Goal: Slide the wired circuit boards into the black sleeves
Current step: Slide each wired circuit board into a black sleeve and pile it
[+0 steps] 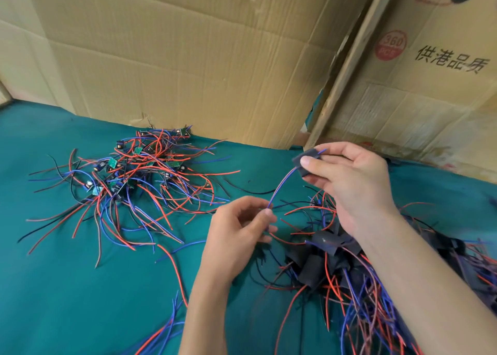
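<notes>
My right hand (352,174) grips a black sleeve (302,158) above the green cloth, thumb across its front. A red and blue wire pair (282,183) comes out of the sleeve's lower end and curves down to my left hand (242,228), which pinches the wire ends between thumb and fingers. A short blue wire tip sticks out of the sleeve's top. The board inside the sleeve is hidden. A heap of loose green circuit boards with red, blue and black wires (129,171) lies at the left. A pile of sleeved boards (328,257) lies under my right forearm.
The green cloth (67,301) covers the table. Cardboard sheets (188,58) and a printed carton (435,72) stand along the back, with a wooden slat (347,66) between them. More wire ends (166,330) reach in at the bottom edge.
</notes>
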